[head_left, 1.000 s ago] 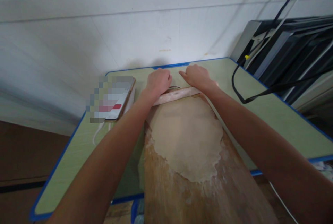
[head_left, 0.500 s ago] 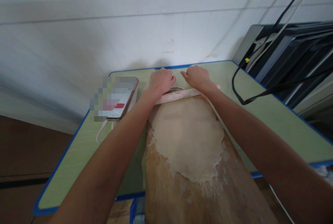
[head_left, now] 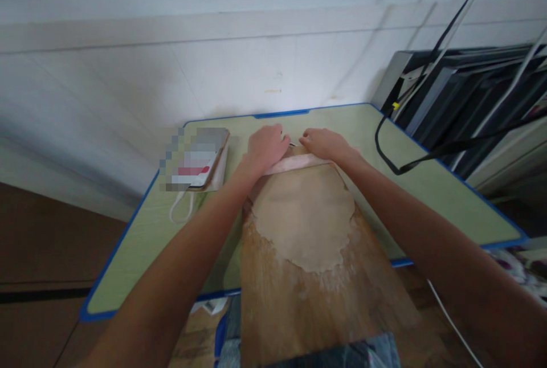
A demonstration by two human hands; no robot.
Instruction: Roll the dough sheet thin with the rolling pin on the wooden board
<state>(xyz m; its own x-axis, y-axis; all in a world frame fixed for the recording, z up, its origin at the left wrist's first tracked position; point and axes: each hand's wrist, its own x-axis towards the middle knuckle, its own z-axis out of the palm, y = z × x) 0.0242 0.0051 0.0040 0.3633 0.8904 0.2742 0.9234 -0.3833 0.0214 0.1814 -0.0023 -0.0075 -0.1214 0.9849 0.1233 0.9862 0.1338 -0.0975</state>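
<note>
A pale, flour-dusted rolling pin [head_left: 299, 162] lies crosswise over the far part of a thin round sheet of dough [head_left: 303, 214]. The dough, ragged along its near edge, rests on a long wooden board [head_left: 307, 317]. On the pin's left end presses my left hand [head_left: 268, 147], its fingers curled over the far side. My right hand [head_left: 325, 144] bears on the right end in the same way, fingers bent. The undersides of both hands are hidden, and the wrists cover the pin's ends. Between the hands shows part of a metal ring [head_left: 293, 144] at the board's far end.
The board sits on a green table [head_left: 427, 197] with blue edging, against a white wall [head_left: 239, 66]. A phone [head_left: 200, 157], partly blurred out, leans on a stand at left with a white cable. A black strap [head_left: 399, 170] hangs at right, before dark flat panels [head_left: 453, 89].
Both hands and the rolling pin have drawn back slightly toward me from the table's far edge. The view has shifted, so more of the board's near end shows.
</note>
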